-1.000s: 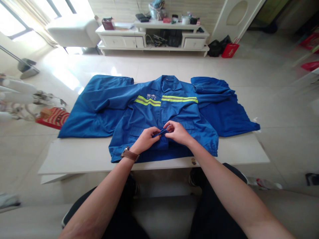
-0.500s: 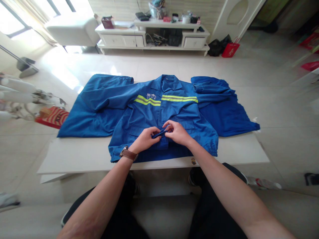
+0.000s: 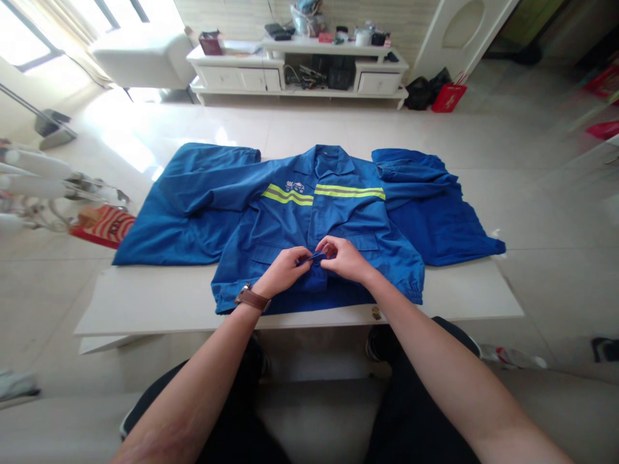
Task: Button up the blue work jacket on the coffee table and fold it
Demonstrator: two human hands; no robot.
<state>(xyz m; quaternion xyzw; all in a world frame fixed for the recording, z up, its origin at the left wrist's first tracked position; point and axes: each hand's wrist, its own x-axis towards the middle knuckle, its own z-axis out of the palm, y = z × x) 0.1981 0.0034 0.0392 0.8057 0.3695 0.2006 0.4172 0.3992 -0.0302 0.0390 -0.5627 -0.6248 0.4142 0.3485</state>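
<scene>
A blue work jacket (image 3: pixel 348 212) with yellow-green stripes lies spread, front up and collar away from me, on a white table (image 3: pixel 155 303). My left hand (image 3: pixel 285 269) pinches the front edge of the jacket low on its middle opening. Close beside it, my right hand (image 3: pixel 342 256) grips the same edge from the other side, thumb and fingers pressed together. A small fold of cloth stands raised between the fingertips; any fastener there is too small to make out. Blue cloth (image 3: pixel 188 225) lies under the left-side sleeve, and more blue cloth (image 3: pixel 435 225) under the right-side one.
A small cartoon sticker (image 3: pixel 376 313) is on the table's near edge. Beyond the table stand a white cabinet (image 3: pixel 232 64), a white ottoman (image 3: pixel 142 58) and a red bag (image 3: pixel 449 96). A striped bag (image 3: pixel 106 222) is at the left, a plastic bottle (image 3: pixel 515 356) at the lower right.
The raised fold between my fingertips has shifted slightly and looks flatter. Both hands stay at the same spot on the jacket.
</scene>
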